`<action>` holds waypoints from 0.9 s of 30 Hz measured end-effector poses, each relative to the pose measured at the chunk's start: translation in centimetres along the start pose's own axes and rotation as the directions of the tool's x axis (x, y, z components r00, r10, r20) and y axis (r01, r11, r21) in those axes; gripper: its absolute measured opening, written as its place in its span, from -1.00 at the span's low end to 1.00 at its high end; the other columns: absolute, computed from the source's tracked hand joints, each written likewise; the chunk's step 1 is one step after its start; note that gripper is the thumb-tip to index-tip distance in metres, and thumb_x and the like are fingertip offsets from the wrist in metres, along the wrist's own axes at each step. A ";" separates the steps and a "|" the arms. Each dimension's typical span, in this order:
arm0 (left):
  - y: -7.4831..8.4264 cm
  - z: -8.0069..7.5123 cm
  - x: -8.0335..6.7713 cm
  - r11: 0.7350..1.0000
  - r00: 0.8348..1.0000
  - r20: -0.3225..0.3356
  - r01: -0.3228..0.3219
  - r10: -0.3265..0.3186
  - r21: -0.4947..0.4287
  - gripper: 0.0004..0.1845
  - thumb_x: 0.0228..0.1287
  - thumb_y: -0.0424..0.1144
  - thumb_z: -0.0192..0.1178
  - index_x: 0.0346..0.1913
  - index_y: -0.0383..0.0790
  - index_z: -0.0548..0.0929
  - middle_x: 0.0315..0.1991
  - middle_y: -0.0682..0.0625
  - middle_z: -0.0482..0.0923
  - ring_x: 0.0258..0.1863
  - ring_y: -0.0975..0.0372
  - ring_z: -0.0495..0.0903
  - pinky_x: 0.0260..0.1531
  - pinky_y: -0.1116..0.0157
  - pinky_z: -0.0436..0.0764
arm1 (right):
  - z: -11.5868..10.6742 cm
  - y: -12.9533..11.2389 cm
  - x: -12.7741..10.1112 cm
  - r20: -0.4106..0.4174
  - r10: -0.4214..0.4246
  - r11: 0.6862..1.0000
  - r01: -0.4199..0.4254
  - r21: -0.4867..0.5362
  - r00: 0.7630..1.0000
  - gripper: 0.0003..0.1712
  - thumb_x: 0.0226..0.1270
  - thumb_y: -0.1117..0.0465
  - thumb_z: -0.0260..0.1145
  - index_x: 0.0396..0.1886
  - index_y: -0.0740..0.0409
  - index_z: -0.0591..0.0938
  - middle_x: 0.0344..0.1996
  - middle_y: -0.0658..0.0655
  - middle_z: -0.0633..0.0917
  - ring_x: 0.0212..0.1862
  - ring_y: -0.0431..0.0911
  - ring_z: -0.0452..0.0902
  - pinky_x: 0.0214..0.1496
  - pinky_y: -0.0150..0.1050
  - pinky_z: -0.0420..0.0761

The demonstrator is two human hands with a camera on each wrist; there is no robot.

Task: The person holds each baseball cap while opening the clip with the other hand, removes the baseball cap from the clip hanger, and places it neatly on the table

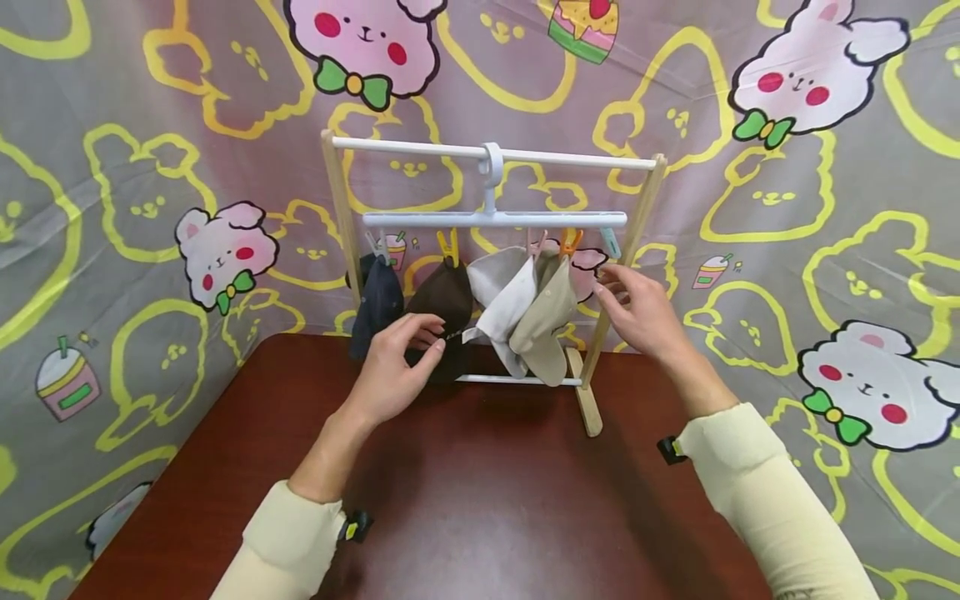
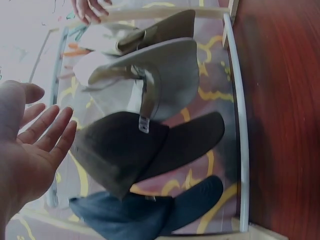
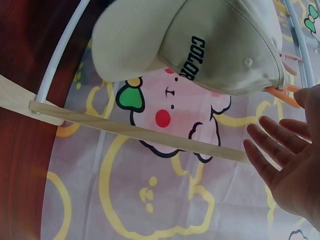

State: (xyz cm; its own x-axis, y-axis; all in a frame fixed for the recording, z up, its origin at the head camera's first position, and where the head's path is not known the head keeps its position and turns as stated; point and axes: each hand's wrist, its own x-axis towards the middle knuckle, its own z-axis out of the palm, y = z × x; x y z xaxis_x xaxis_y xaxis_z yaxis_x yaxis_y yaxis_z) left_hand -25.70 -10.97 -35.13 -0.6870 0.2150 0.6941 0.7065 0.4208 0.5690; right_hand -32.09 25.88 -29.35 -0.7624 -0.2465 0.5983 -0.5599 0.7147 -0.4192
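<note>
Four soft fabric caps hang in a row from the white plastic peg hanger (image 1: 491, 219), which hooks over the top rail of a small wooden-posted drying rack (image 1: 341, 217) at the back of my dark red-brown worktop (image 1: 480, 492). From my left they are a navy blue cap (image 1: 377, 304), a dark brown cap (image 1: 444, 300), a pale grey cap (image 1: 504, 304) and a beige cap (image 1: 547, 321); the right wrist view shows dark lettering on the beige one.

My left hand (image 1: 396, 362) is raised just in front of the dark brown cap, fingers loosely spread and holding nothing; in the left wrist view the palm is open with a gap between it and the cap. My right hand (image 1: 637, 308) hovers beside the beige cap, near the rack's right post and the orange peg (image 1: 570, 242), fingers straight and relaxed, gripping nothing. The two hands are well apart, one at each side of the caps. A cartoon-printed cloth (image 1: 825, 250) hangs behind the rack.
</note>
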 end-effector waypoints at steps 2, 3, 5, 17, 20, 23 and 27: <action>0.4 0.6 0.1 1.000 1.000 0.026 -0.003 0.004 -0.017 -0.77 0.39 -0.38 0.28 0.07 -0.28 0.65 -0.07 -0.10 0.65 -0.14 0.21 0.65 -0.05 0.21 0.68 | 0.0 0.0 0.3 0.009 -0.008 1.000 0.008 0.003 1.000 -0.54 0.56 0.16 0.19 0.31 0.34 0.54 0.01 0.35 0.72 -0.05 0.21 0.70 -0.02 0.14 0.66; 0.6 0.9 0.2 1.000 0.999 0.041 -0.005 0.006 -0.027 -0.76 0.41 -0.37 0.27 0.08 -0.29 0.65 -0.06 -0.12 0.65 -0.13 0.21 0.65 -0.05 0.21 0.69 | -0.1 0.0 0.4 0.014 -0.012 1.000 0.011 0.005 1.000 -0.53 0.57 0.17 0.19 0.32 0.34 0.53 0.03 0.35 0.71 -0.05 0.22 0.71 -0.01 0.15 0.66; 0.9 1.6 0.5 0.999 0.997 0.070 -0.005 0.008 -0.044 -0.75 0.43 -0.37 0.25 0.11 -0.32 0.64 -0.03 -0.13 0.64 -0.11 0.20 0.66 -0.02 0.22 0.68 | -0.1 0.1 0.9 0.023 -0.010 1.000 0.010 0.004 1.000 -0.51 0.57 0.18 0.18 0.36 0.33 0.51 0.08 0.36 0.70 -0.02 0.23 0.70 0.03 0.17 0.65; 2.7 6.2 1.6 0.995 0.984 0.175 -0.016 0.033 -0.100 -0.57 0.38 -0.38 0.26 0.27 -0.39 0.54 0.16 -0.26 0.57 0.10 -0.03 0.63 0.11 0.10 0.64 | 0.8 -0.2 2.8 0.082 0.076 0.996 -0.080 0.043 0.994 -0.40 0.57 0.08 0.20 0.42 0.36 0.42 0.27 0.39 0.58 0.29 0.25 0.54 0.30 0.18 0.50; 2.8 7.0 1.9 0.999 0.981 0.194 -0.009 0.019 -0.052 -0.50 0.36 -0.34 0.26 0.32 -0.41 0.49 0.19 -0.26 0.55 0.14 -0.04 0.60 0.12 0.06 0.62 | 1.1 -0.3 3.3 0.080 0.088 0.993 -0.094 0.068 0.993 -0.42 0.58 0.09 0.18 0.41 0.36 0.42 0.27 0.39 0.58 0.31 0.23 0.52 0.33 0.16 0.48; 2.7 7.7 2.1 0.999 0.976 0.216 0.027 -0.022 -0.021 -0.45 0.37 -0.30 0.25 0.36 -0.43 0.44 0.26 -0.27 0.51 0.19 -0.04 0.56 0.14 0.06 0.60 | 1.4 -0.5 3.8 0.087 0.093 0.989 -0.102 0.110 0.992 -0.42 0.59 0.09 0.16 0.41 0.37 0.42 0.28 0.39 0.58 0.30 0.24 0.53 0.34 0.15 0.47; 2.2 8.5 2.2 0.994 0.961 0.260 0.103 -0.091 -0.031 -0.39 0.38 -0.27 0.25 0.41 -0.43 0.36 0.30 -0.28 0.46 0.24 -0.04 0.54 0.18 0.02 0.59 | 1.5 -0.8 4.4 0.100 0.117 0.980 -0.131 0.149 0.988 -0.40 0.59 0.06 0.15 0.43 0.34 0.40 0.30 0.37 0.56 0.30 0.23 0.52 0.36 0.10 0.46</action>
State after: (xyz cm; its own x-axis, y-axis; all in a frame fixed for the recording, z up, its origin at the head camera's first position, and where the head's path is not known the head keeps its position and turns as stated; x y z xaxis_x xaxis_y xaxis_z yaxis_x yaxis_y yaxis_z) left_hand -27.08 -2.11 -36.06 -0.7691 0.3970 0.5009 0.6371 0.4133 0.6506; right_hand -35.48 23.23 -27.46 -0.8512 -0.2259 0.4737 -0.4974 0.6351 -0.5910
